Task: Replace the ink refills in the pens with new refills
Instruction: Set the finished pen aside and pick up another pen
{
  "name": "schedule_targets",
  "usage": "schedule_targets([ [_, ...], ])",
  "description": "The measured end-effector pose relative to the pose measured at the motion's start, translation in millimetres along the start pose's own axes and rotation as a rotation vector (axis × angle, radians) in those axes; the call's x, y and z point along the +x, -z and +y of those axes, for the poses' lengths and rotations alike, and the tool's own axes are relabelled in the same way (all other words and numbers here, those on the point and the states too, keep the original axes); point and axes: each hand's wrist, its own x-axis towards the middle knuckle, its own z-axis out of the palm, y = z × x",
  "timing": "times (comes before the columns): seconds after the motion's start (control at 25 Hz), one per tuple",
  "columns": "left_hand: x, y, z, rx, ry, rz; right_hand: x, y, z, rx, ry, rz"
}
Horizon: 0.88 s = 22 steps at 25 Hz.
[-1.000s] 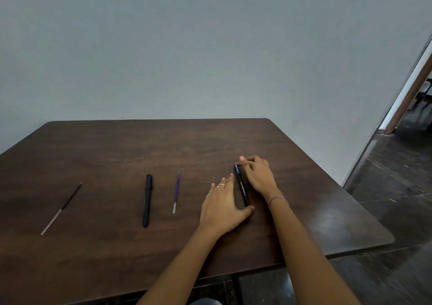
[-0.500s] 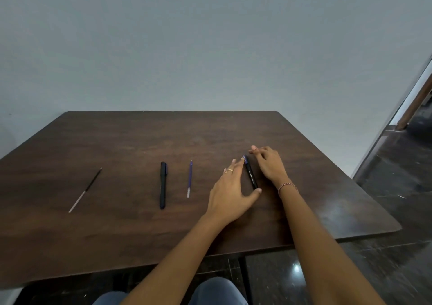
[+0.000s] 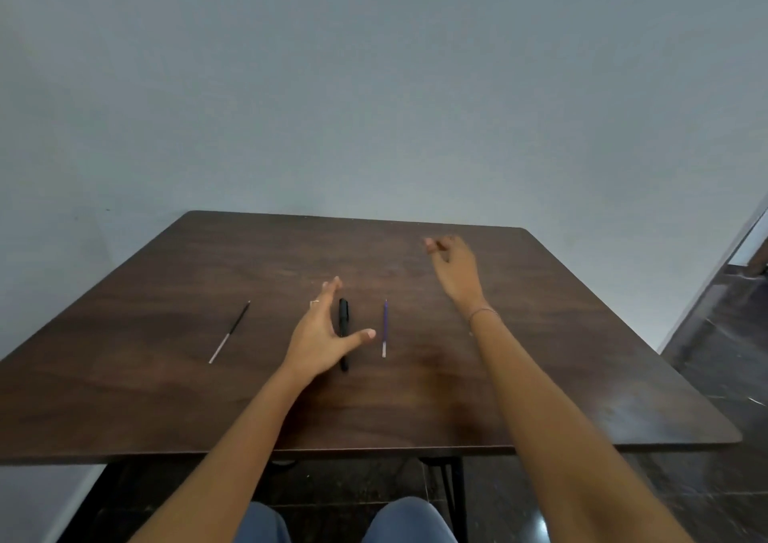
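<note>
A black pen point(image 3: 343, 326) lies lengthwise on the dark wooden table point(image 3: 166, 397). My left hand point(image 3: 322, 334) is spread over it, fingers on its left and thumb across its right, not closed on it. Just right of the pen lies a purple refill point(image 3: 385, 326). A thin black refill point(image 3: 230, 330) with a pale end rests further left. My right hand point(image 3: 453, 268) is raised toward the far right of the table, fingers loosely curled, nothing visible in it. The blue-tipped pen seen earlier is out of sight, possibly under my right wrist.
A plain grey wall stands right behind the table's far edge. The table's right edge point(image 3: 648, 376) drops to a dark glossy floor point(image 3: 723, 334). My knees point(image 3: 407, 521) show under the near edge.
My left hand left the blue-tipped pen and moved left over the black pen. The right hand lifted and moved away toward the far right. The camera view also tilted and shifted.
</note>
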Motion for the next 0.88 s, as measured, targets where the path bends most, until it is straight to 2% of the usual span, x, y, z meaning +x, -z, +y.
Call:
schedule_targets([
  [0.2,-5.0,20.5,-23.2,0.005,0.068,-0.236,-20.2,-75.2,-48.1,0.035,-0.027,-0.397],
  [0.36,-8.6,26.1,-32.8,0.033,0.017,-0.275,-30.5,-106.8,-52.3,-0.075,-0.036,-0.508],
  [0.48,-7.0,24.7,-37.3,0.027,0.013,-0.251,-31.8,-115.5,-50.4,-0.164,-0.033,-0.499],
  [0.64,-7.6,23.0,-41.2,-0.009,-0.029,-0.200,-32.3,-116.8,-46.2,-0.116,-0.063,-0.471],
  [0.8,-9.3,24.3,-41.2,-0.022,-0.073,-0.138,-30.2,-113.5,-50.2,0.064,-0.079,-0.374],
  [0.88,-9.5,25.5,-40.5,-0.089,-0.036,-0.112,-30.1,-110.8,-56.1,0.187,-0.056,-0.282],
])
